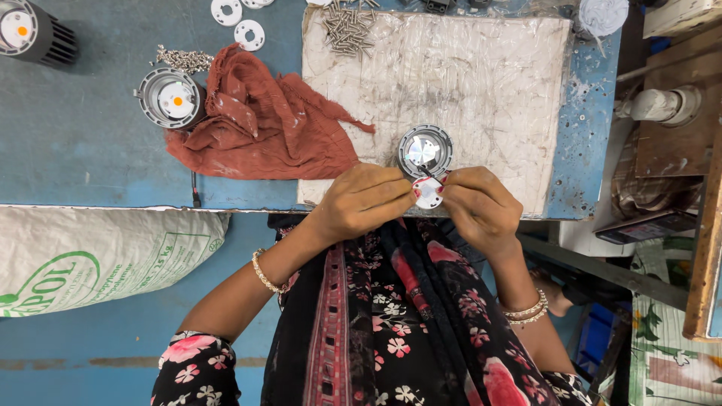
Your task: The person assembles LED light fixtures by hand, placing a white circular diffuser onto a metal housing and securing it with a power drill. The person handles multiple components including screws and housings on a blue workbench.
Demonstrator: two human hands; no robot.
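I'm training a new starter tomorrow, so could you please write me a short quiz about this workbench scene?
1. True or false: both hands hold the small white disc.
2. What lies just left of the plastic-wrapped board? A) rust-red cloth B) a hammer C) a cup
3. Where does the pile of screws lie on the board?

Key: 1. True: the left hand and right hand pinch it beside the round lamp housing. 2. A, the cloth. 3. At its far left corner.

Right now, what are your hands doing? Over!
Left hand and right hand both pinching a small white disc. Round metal lamp housing just beyond it on the plastic-wrapped board. Rust-red cloth to the left, clear of the hands.
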